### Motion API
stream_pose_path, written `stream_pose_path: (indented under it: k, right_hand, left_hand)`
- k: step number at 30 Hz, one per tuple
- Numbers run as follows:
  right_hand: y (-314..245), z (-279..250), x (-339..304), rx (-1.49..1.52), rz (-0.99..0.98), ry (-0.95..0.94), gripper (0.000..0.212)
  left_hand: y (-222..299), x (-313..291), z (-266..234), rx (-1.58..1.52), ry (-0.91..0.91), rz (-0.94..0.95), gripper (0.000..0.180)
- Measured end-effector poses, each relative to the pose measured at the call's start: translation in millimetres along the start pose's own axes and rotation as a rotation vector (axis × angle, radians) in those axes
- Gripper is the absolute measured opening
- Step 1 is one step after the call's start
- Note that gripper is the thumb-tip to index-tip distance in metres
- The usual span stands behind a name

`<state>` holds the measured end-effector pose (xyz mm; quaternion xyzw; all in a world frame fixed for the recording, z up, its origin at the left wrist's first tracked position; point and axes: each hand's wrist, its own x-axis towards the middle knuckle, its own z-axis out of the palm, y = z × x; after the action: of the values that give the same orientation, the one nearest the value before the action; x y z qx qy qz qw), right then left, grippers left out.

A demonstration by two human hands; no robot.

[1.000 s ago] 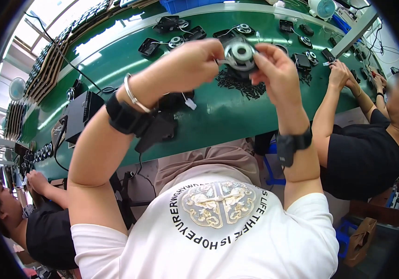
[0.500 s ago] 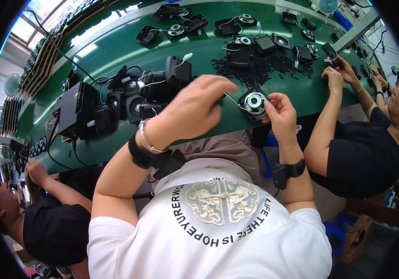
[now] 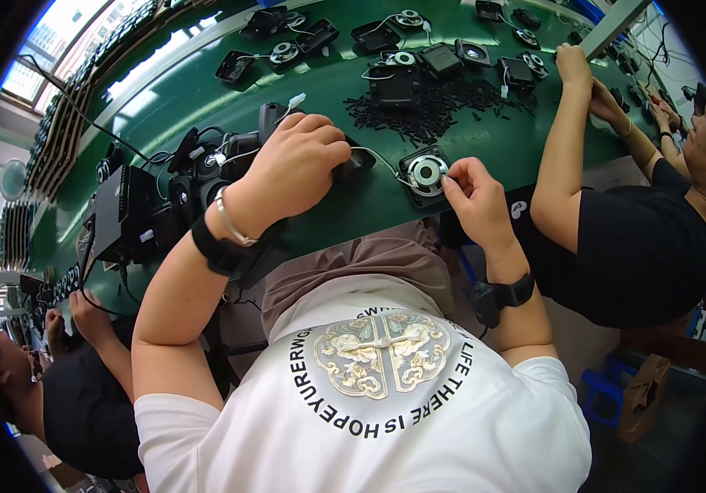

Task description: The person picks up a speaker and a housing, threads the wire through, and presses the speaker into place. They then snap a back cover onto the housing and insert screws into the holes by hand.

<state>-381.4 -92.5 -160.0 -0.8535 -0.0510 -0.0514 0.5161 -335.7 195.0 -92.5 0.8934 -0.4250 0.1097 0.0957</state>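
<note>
A round silver loudspeaker driver (image 3: 429,171) on a square black frame rests face up near the bench's front edge. At its right rim, the thumb and fingers of my right hand (image 3: 478,197) pinch the frame. A white cable (image 3: 380,158) loops from the driver's left side toward a black plastic housing (image 3: 359,158). Over that housing curls my left hand (image 3: 299,160), its fingers closed on it and hiding most of it. Just behind the left hand stands a black speaker box (image 3: 269,119) with a white connector (image 3: 296,100).
A pile of short black pieces (image 3: 406,119) lies beyond the driver. Open housings (image 3: 378,34) with wired drivers are spread along the green bench (image 3: 312,226). A black box (image 3: 123,212) with cables stands left. Co-workers sit on both sides, one arm (image 3: 562,164) reaching in at right.
My left hand has moved left and settled on the black housing, and the cable now shows as a loop. My right hand stays at the driver's rim. The whole view has shifted slightly.
</note>
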Motion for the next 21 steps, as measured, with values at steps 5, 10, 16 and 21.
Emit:
stream_pose_path:
  k: [5, 10, 16, 21]
  right_hand:
    - [-5.6, 9.9, 0.3, -0.147, -0.102, -0.05, 0.011]
    - [-21.8, 33.5, 0.5, -0.321, -0.224, -0.126, 0.015]
    - [-50.0, 26.7, 6.9, -0.344, -0.174, -0.384, 0.027]
    - [-57.8, 36.1, 15.1, -0.054, -0.725, -0.187, 0.046]
  left_hand:
    - [17.5, -13.9, -39.7, -0.821, -0.279, -0.381, 0.022]
    - [27.7, -51.1, -13.2, -1.994, 0.017, -0.778, 0.016]
    - [52.4, -57.7, -0.7, -2.218, 0.203, -0.866, 0.011]
    - [46.6, -61.3, 31.6, -2.274, 0.28, -0.698, 0.01]
